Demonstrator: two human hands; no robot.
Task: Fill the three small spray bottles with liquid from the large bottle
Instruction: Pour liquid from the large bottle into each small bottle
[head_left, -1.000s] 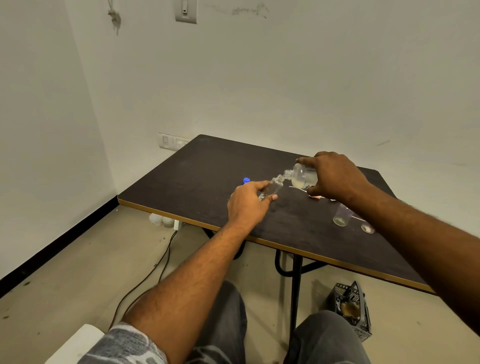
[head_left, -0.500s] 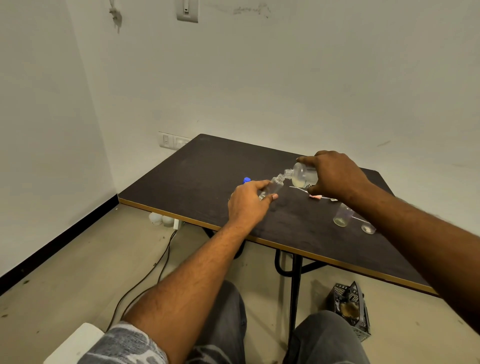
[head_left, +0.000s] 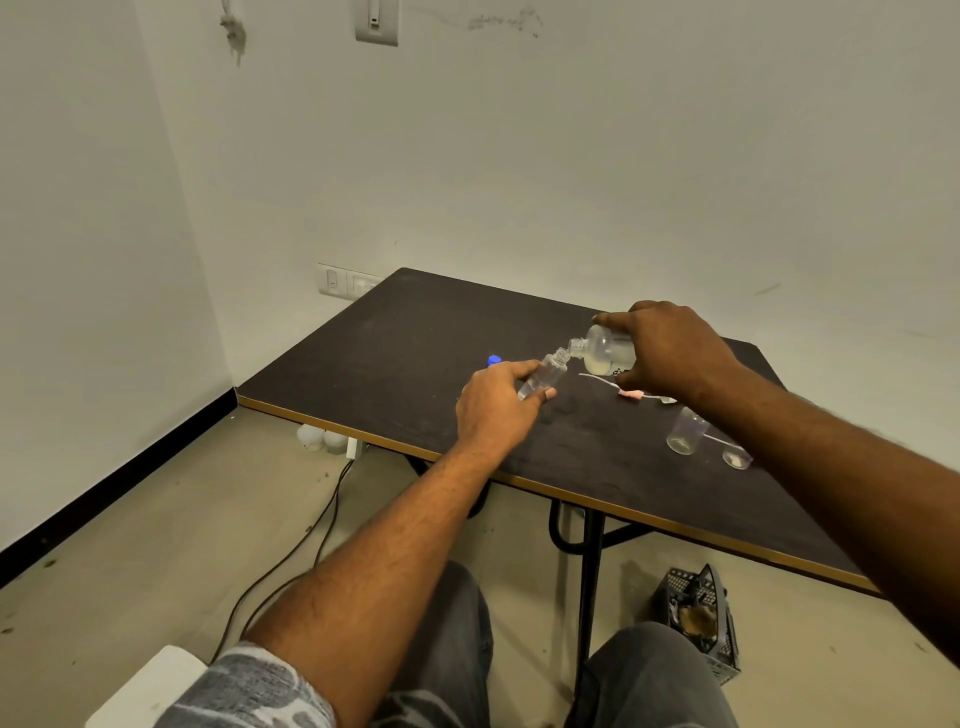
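I note my left hand (head_left: 493, 402) gripping a tilted small bottle (head_left: 545, 375), right hand (head_left: 670, 351) tipping the large bottle (head_left: 605, 353) into it mid-counter (head_left: 415, 338); far side clear, near edge close

Left hand (head_left: 493, 402) fingers curled in grip, right hand (head_left: 670, 351) clasping, forearms extended

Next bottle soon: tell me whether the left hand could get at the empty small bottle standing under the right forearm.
Probably not right now. The left hand is shut on the small bottle being filled, and the right forearm crosses just above the empty small bottle, blocking the approach.
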